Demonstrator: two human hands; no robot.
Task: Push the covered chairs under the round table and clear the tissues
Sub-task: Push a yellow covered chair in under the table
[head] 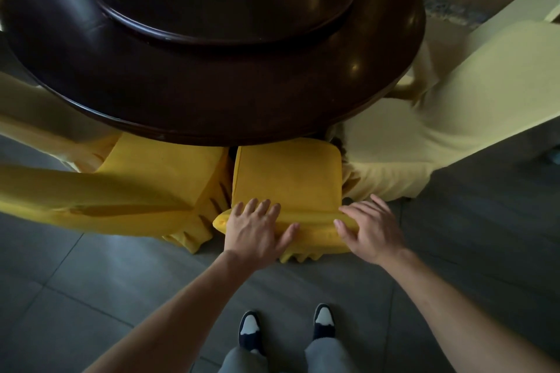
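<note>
Pressing on the top of the yellow covered chair [288, 179]: left hand [257, 228] flat with fingers spread on the backrest top, right hand [371, 228] fingers straight over its right corner. Nothing pinched. Chair seat sits partly under the rim of the dark round table [212, 94]. Second yellow chair [121, 188] just to its left, pale cream chair [439, 118] to the right, both at the table. Grey tile floor [91, 281], two dark shoes [250, 330] below.
</note>
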